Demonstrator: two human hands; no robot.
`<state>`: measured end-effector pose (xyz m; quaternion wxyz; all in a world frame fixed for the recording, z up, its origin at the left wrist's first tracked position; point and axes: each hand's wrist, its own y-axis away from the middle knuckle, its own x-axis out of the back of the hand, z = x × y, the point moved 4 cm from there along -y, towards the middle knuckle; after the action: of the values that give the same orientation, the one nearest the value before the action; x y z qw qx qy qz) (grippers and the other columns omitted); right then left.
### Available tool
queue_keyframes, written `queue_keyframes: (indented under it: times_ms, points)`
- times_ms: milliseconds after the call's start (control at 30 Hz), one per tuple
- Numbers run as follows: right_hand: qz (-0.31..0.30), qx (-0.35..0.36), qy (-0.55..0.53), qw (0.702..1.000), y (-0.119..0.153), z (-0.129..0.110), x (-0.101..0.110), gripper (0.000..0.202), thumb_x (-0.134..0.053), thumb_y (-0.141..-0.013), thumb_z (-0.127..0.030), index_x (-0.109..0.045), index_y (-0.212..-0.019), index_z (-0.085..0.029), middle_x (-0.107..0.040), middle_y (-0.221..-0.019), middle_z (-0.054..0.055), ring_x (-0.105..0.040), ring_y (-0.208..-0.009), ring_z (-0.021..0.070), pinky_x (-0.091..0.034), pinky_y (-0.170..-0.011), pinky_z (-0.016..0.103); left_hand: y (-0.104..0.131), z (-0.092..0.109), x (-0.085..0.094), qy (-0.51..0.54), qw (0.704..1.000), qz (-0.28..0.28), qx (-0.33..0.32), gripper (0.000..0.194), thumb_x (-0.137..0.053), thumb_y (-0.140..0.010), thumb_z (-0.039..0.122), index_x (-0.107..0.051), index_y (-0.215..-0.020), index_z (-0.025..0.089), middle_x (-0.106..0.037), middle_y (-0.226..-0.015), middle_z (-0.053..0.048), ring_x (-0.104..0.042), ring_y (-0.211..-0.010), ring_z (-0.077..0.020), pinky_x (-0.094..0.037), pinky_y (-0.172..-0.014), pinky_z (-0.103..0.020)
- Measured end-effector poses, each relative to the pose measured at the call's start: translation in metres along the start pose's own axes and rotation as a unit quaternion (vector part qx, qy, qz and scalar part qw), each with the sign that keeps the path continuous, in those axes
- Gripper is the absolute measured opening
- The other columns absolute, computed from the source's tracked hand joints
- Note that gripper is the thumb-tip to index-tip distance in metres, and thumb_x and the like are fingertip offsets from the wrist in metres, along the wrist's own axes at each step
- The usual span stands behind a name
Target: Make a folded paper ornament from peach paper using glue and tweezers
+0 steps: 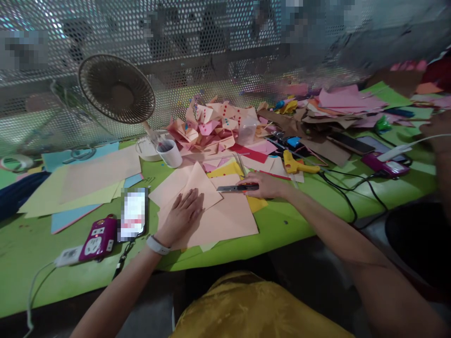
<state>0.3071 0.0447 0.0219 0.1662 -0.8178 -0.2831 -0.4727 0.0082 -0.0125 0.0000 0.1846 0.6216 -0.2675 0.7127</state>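
My left hand (183, 212) lies flat, fingers stretched out, on a folded peach paper sheet (206, 182). Beneath that sheet is a larger peach sheet (230, 218), near the table's front edge. In my right hand (268, 184) is a utility knife (232, 188), its blade pointing left above the sheets, just right of the folded one. Whether the blade touches the paper I cannot tell. Yellow paper (256, 203) shows under the right side of the sheets.
At left stand a fan (118, 89), a white cup (169, 154), a lit phone (133, 213) and a purple power bank (99, 238). A yellow glue gun (299, 164) with cables lies right. Behind is a heap of folded paper (207, 126). Another person's hand (437, 126) is far right.
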Motion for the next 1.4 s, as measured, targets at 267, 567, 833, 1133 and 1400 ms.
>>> queue_keyframes:
  times_ms: [267, 567, 833, 1133, 1400]
  points:
    - [-0.036, -0.012, 0.017, 0.999, 0.002, 0.000, 0.001, 0.044, -0.061, -0.084, -0.041, -0.065, -0.125, -0.027, -0.062, -0.103, 0.009, -0.058, -0.096, 0.0253, -0.046, -0.087, 0.039, 0.000, 0.000, 0.000, -0.005, 1.000, -0.001, 0.005, 0.050, -0.028, -0.102, 0.035, -0.035, -0.149, 0.021, -0.032, -0.156, -0.009, -0.026, -0.146, -0.0233, -0.023, -0.118, -0.047]
    - [-0.004, 0.004, -0.001, 1.000, 0.004, 0.010, 0.003, 0.043, -0.064, -0.083, -0.036, -0.066, -0.124, -0.025, -0.062, -0.101, 0.009, -0.059, -0.094, 0.0237, -0.045, -0.087, 0.037, 0.000, 0.000, 0.000, -0.010, 1.000, -0.003, 0.006, 0.050, -0.028, -0.101, 0.036, -0.036, -0.148, 0.020, -0.032, -0.156, -0.009, -0.027, -0.146, -0.0232, -0.024, -0.117, -0.048]
    - [-0.018, 0.007, 0.010, 1.000, 0.004, 0.006, 0.004, 0.044, -0.062, -0.084, -0.037, -0.065, -0.126, -0.025, -0.061, -0.098, 0.008, -0.058, -0.091, 0.0234, -0.046, -0.084, 0.036, 0.000, 0.000, 0.000, -0.012, 1.000, 0.001, 0.002, 0.050, -0.028, -0.101, 0.037, -0.036, -0.148, 0.021, -0.033, -0.156, -0.010, -0.029, -0.145, -0.0239, -0.025, -0.117, -0.049]
    - [-0.014, 0.020, -0.007, 1.000, 0.003, 0.003, 0.003, 0.041, -0.064, -0.083, -0.039, -0.068, -0.122, -0.026, -0.063, -0.103, 0.009, -0.059, -0.095, 0.0242, -0.045, -0.086, 0.038, 0.000, -0.001, -0.001, -0.016, 1.000, -0.005, 0.004, 0.050, -0.028, -0.101, 0.037, -0.035, -0.149, 0.021, -0.032, -0.156, -0.009, -0.028, -0.145, -0.0238, -0.025, -0.117, -0.049]
    - [-0.018, 0.009, 0.017, 1.000, 0.007, 0.009, 0.010, 0.042, -0.063, -0.083, -0.038, -0.068, -0.122, -0.024, -0.062, -0.096, 0.009, -0.058, -0.092, 0.0248, -0.045, -0.084, 0.037, 0.000, 0.001, 0.001, -0.017, 1.000, 0.003, 0.003, 0.051, -0.028, -0.101, 0.036, -0.035, -0.149, 0.021, -0.034, -0.156, -0.010, -0.028, -0.145, -0.0237, -0.024, -0.117, -0.048]
